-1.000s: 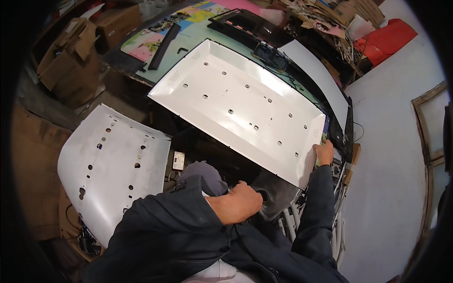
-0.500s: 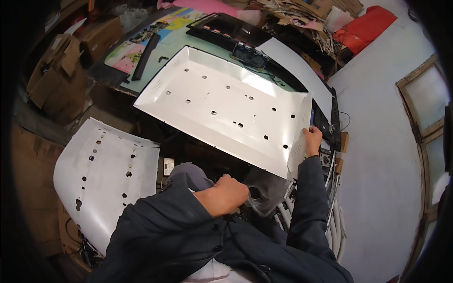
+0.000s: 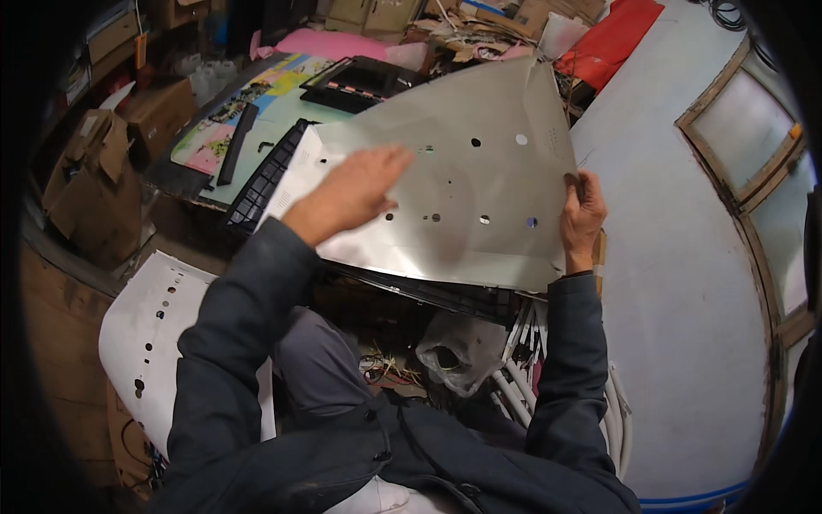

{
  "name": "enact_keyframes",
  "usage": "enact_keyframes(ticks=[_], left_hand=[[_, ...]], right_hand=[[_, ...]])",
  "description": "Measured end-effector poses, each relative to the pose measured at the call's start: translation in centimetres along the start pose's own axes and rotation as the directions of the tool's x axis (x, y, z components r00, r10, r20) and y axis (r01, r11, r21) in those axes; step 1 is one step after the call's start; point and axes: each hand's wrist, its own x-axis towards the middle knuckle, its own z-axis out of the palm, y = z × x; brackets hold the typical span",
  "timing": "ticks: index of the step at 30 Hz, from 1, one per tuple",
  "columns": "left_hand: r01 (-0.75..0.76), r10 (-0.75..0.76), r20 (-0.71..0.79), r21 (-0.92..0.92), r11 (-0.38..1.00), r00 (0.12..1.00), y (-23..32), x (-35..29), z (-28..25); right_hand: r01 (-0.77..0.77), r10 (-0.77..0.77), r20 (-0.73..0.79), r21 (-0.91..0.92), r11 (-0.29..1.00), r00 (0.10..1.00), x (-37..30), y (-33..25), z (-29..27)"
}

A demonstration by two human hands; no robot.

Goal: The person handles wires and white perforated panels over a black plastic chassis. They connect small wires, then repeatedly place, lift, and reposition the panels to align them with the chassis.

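Note:
A thin white reflector sheet (image 3: 419, 184) with several small holes is tilted up and bowed, its far right part raised. My right hand (image 3: 584, 210) pinches the sheet's right edge between thumb and fingers. Above the sheet's left part, my left hand (image 3: 355, 188) has its fingers stretched out, slightly blurred and holding nothing; whether it touches the surface I cannot tell. Beneath the sheet lies a black ribbed plastic frame (image 3: 265, 178), showing at the left and along the near edge; its middle is covered.
A second white holed sheet (image 3: 137, 343) leans at my lower left. The table (image 3: 270, 128) bears a black bar (image 3: 238, 144) and dark panels (image 3: 360, 83). Cardboard boxes (image 3: 90, 184) stand left. A clear plastic bag (image 3: 462, 351) and white tubes (image 3: 514, 390) lie below; a wall (image 3: 676, 283) bounds the right.
The sheet has been lifted out of its flat position, its far right side rising and exposing the black frame. My left hand has gone from near my lap up over the sheet.

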Motion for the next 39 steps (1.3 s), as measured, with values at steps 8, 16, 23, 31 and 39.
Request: enact_keyframes(ticks=[8, 16, 23, 31, 39], left_hand=[[0.039, -0.153, -0.527, -0.220, 0.975, 0.836, -5.1, 9.4, -8.2], [-0.078, -0.018, -0.336, -0.271, 0.959, 0.942, -2.0, 13.2, -15.7], [0.129, -0.455, -0.590, -0.510, 0.851, 0.667, 0.9, 12.1, -18.9], [-0.036, -0.733, -0.376, -0.900, 0.434, 0.567, -5.0, 11.1, -19.6], [-0.030, -0.845, -0.184, -0.980, 0.195, 0.502, -9.9, 9.8, -19.2]], right_hand=[[0.334, -0.348, -0.171, -0.103, 0.937, 0.922, 9.5, -4.7, -4.7], [0.519, -0.595, -0.272, -0.304, 0.799, 0.756, 18.2, -8.7, -7.3], [0.566, -0.704, -0.284, -0.437, 0.699, 0.651, 15.4, -11.9, -5.3], [-0.151, 0.149, 0.023, 0.159, 0.976, 0.989, -5.2, -6.8, 0.2], [-0.571, 0.477, 0.317, 0.407, 0.713, 0.820, -12.8, -1.4, 8.1]])
